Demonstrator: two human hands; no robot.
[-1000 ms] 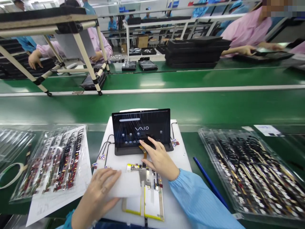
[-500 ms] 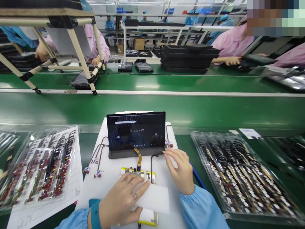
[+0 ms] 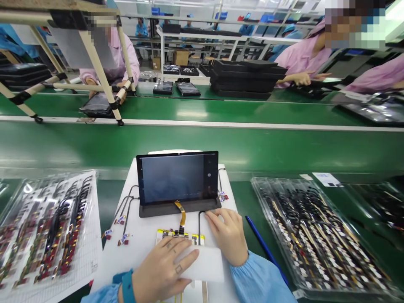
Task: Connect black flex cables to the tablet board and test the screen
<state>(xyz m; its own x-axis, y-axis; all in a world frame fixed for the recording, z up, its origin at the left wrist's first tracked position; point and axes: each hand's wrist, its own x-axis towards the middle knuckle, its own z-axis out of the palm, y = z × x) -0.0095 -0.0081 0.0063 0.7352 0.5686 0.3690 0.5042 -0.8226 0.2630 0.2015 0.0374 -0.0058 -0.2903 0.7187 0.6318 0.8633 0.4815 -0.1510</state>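
Note:
My left hand (image 3: 164, 265) lies with fingers stretched out over a white block (image 3: 208, 263), which covers part of a yellow-edged circuit board and battery assembly (image 3: 160, 233). My right hand (image 3: 229, 237) pinches the bent top end of a thin black cable (image 3: 199, 227) running up from the board. An orange flat ribbon cable (image 3: 182, 216) links the board to a tablet screen (image 3: 178, 179) propped in a dark stand (image 3: 151, 210). The screen shows a grey camera-like picture. What lies under my left palm is hidden.
Black cables with small connectors (image 3: 124, 240) lie left on the white work board (image 3: 142, 252). Clear trays of cable parts stand left (image 3: 47, 227) and right (image 3: 315, 235). A blue pen-like stick (image 3: 265, 244) lies by my right sleeve. Co-workers in pink sit across the green bench (image 3: 252, 147).
My right hand has moved left and down from the stand's corner to the black cable's end. The screen went from a home screen to a grey picture. My left hand stays on the block.

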